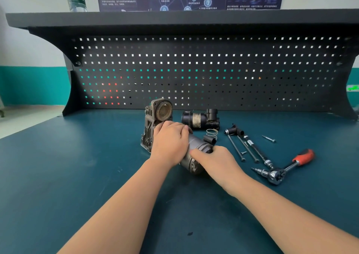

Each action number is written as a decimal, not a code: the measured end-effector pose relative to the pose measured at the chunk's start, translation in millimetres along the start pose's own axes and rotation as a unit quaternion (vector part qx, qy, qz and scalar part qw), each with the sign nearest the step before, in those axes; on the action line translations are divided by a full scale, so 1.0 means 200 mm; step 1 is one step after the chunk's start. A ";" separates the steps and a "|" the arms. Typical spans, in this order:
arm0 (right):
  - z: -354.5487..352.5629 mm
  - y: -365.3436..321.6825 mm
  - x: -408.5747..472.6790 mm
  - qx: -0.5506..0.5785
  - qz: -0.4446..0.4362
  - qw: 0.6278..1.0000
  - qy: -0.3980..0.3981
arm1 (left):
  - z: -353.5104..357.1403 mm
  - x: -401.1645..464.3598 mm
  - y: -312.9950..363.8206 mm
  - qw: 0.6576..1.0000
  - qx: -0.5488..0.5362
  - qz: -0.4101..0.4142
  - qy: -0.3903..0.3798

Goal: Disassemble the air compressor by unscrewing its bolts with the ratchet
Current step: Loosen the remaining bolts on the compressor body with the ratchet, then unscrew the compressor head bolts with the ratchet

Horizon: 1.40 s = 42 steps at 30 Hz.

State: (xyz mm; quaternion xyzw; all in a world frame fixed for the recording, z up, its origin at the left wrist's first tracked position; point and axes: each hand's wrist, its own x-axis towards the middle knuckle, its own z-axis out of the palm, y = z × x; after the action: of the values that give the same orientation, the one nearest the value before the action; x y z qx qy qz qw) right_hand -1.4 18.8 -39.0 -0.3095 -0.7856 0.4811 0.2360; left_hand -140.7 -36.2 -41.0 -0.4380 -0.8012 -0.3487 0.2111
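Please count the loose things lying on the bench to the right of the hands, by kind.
Ratchet: 1
Long bolts: 2
Short screws: 2
Spring: 1
Black cylinder part: 1
Small black fitting: 1
Total: 8

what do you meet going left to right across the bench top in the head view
ribbed compressor housing → left hand → right hand → long bolts → loose screw → ratchet with the orange handle

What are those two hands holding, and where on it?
Both grip the grey cylindrical motor body of the air compressor: the left hand over its far end by the finned housing, the right hand around its near side.
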 end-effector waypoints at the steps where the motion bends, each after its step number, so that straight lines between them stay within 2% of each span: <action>1: 0.00 0.00 -0.01 -0.009 0.001 1.000 0.007 | 0.00 0.00 0.00 1.000 -0.002 -0.001 0.001; 6: -0.01 0.01 -0.06 -0.091 0.021 0.991 0.093 | 0.02 0.02 0.01 1.000 0.010 -0.015 0.022; 12: -0.08 0.05 -0.03 -0.076 0.007 0.993 0.093 | 0.02 0.03 -0.02 1.000 0.017 -0.006 0.008; 13: -0.09 0.05 -0.02 -0.042 0.011 0.994 0.098 | 0.02 0.03 -0.01 1.000 0.015 -0.007 0.002; 15: -0.13 0.03 0.01 0.100 0.037 0.990 0.090 | 0.02 0.03 -0.01 1.000 0.018 -0.006 -0.010; 18: -0.24 0.02 0.08 0.331 0.080 0.937 0.081 | 0.01 0.03 -0.02 0.998 0.040 0.011 -0.045; 20: -0.35 0.04 0.15 0.405 0.076 0.905 0.107 | 0.00 0.03 -0.03 0.996 0.043 0.024 -0.073; 22: -0.44 0.05 0.22 0.424 0.073 0.896 0.110 | -0.02 0.03 -0.03 0.993 0.055 0.039 -0.096; 24: -0.47 0.06 0.31 0.388 0.077 0.913 0.098 | -0.03 0.03 -0.03 0.991 0.065 0.046 -0.110; 26: -0.42 0.07 0.40 0.294 0.085 0.946 0.104 | -0.04 0.04 -0.04 0.990 0.060 0.053 -0.114; 28: -0.33 0.10 0.47 0.111 0.091 0.980 0.134 | -0.05 0.04 -0.04 0.990 0.055 0.062 -0.117; 29: -0.28 0.11 0.50 0.010 0.091 0.985 0.146 | -0.05 0.03 -0.05 0.989 0.053 0.067 -0.119; 31: -0.20 0.13 0.53 -0.130 0.073 0.976 0.156 | -0.06 0.03 -0.05 0.988 0.053 0.076 -0.126; 34: -0.15 0.13 0.57 -0.263 0.030 0.954 0.144 | -0.05 0.03 -0.06 0.988 0.050 0.082 -0.123; 37: -0.12 0.16 0.60 -0.366 -0.002 0.921 0.136 | -0.03 0.02 -0.06 0.993 -0.004 0.059 -0.100; 39: -0.11 0.18 0.60 -0.400 0.000 0.908 0.127 | -0.02 0.01 -0.07 0.994 -0.004 0.064 -0.087; 42: -0.12 0.16 0.60 -0.359 0.039 0.927 0.102 | -0.01 0.00 -0.07 0.994 0.028 0.085 -0.064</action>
State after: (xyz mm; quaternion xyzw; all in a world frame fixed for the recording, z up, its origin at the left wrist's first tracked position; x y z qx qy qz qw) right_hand -59.9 129.9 -48.9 -0.4507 -0.8650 0.1418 0.1689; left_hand -153.1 -43.1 -44.6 -0.5197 -0.7827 -0.2782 0.2000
